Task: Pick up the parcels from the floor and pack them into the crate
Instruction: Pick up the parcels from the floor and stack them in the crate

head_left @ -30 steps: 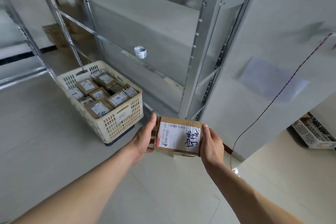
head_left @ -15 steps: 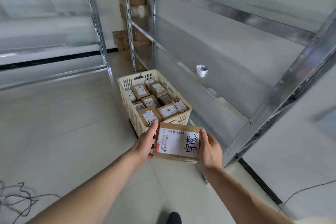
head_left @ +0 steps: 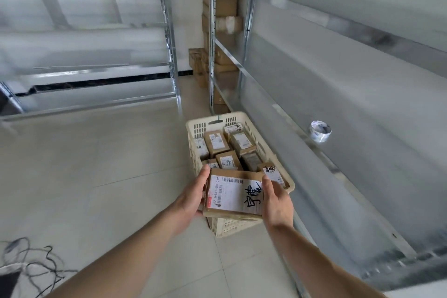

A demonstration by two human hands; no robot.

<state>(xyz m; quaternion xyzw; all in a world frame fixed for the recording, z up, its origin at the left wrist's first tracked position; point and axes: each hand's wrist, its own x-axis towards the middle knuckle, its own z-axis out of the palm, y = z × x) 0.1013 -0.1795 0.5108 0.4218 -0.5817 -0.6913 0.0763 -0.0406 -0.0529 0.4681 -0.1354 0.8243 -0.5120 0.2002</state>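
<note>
I hold a brown cardboard parcel [head_left: 233, 195] with a white shipping label and black handwriting between both hands. My left hand [head_left: 193, 197] grips its left side, my right hand [head_left: 275, 202] grips its right side. The parcel hangs over the near end of a cream plastic crate [head_left: 194, 126] that stands on the floor. Several small brown parcels [head_left: 216, 143] with labels lie inside the crate, filling most of it.
A metal shelving rack [head_left: 338, 109] runs along the right, with a roll of tape [head_left: 320, 131] on its low shelf. Another rack [head_left: 96, 72] stands at the back left. Stacked cartons [head_left: 225, 24] fill the far corner. Tangled cables [head_left: 33, 266] lie at lower left on the tiled floor.
The view has swung left and closed in on the crate. The parcel, still held in both hands, now hangs over the crate's near end instead of short of it.
</note>
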